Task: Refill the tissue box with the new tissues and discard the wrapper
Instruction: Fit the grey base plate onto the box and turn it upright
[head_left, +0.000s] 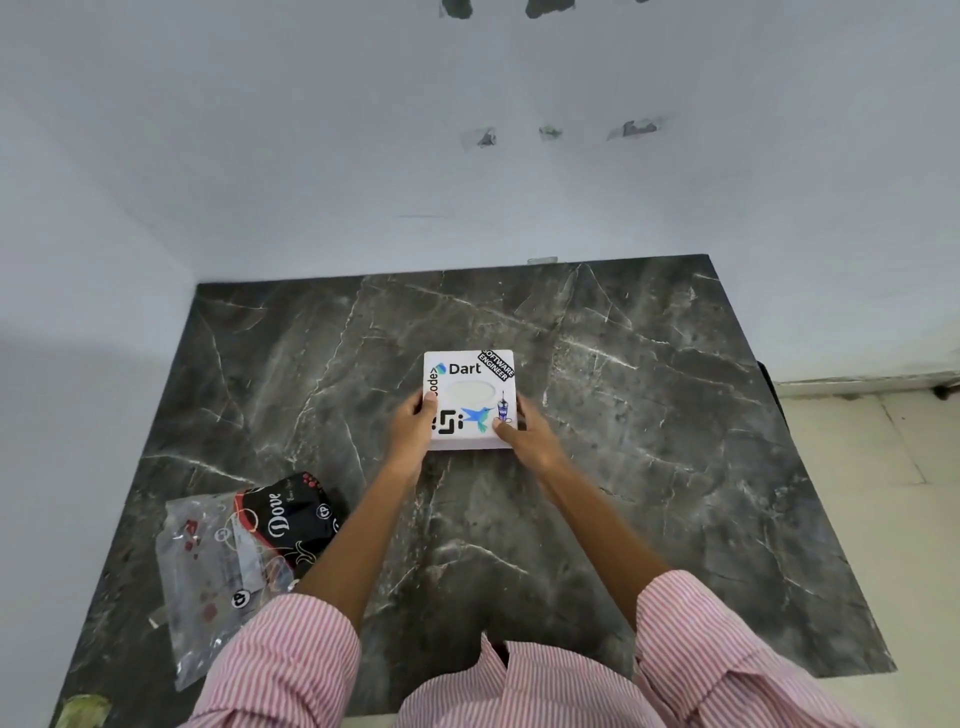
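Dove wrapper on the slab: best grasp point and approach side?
Probably pinch the wrapper at its crumpled clear end nearest the person, coming from above with the left hand. It lies flat and limp on the marble slab, left of the tissue box, so raised folds give the only purchase.

The white tissue box bore stickers reading "Dart" and "SOFTWARE ENGINEER"; at 8 o'clock, the plastic wrapper read "Dove".

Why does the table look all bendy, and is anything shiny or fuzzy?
In the head view, the wide lens bends the marble table's edges; soft light leaves a pale sheen on it; the clear Dove wrapper glints; the left hand and right hand on the tissue box look slightly soft.
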